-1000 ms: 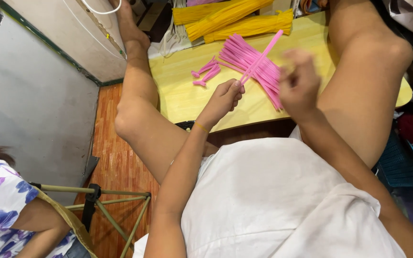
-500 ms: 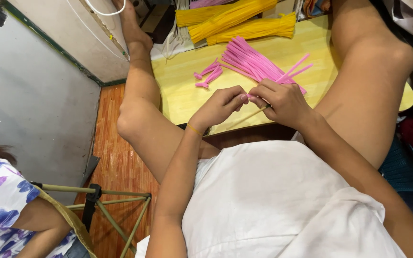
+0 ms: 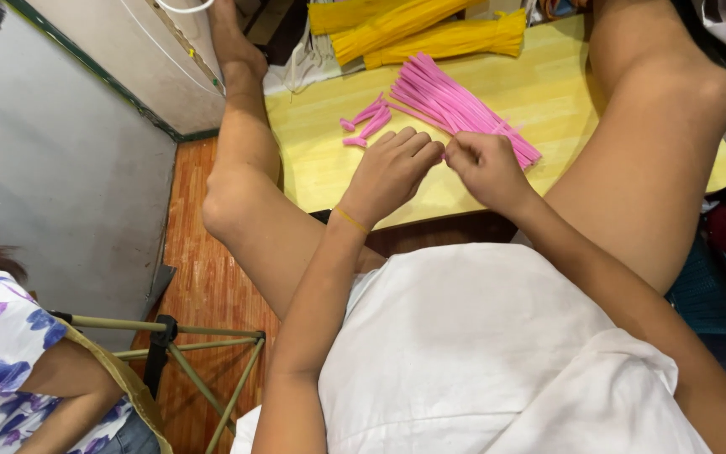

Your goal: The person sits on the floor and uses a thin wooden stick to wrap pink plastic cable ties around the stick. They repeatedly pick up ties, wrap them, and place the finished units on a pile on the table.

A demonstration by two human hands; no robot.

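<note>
The low yellow table [image 3: 497, 84] sits between the person's bare legs. At its far edge lie 2 yellow bundles [image 3: 430, 29]. Nearer, mid-table, a fan of pink strips [image 3: 451, 101] spreads out. At the fan's near end, left hand [image 3: 388, 172] and right hand [image 3: 487, 168] meet fingertip to fingertip, pinching 1 strip.

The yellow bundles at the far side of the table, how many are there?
3, though clutter may hide more: a yellow bundle at far left, a slanted one in the middle, one lying nearest the pink strips.
</note>
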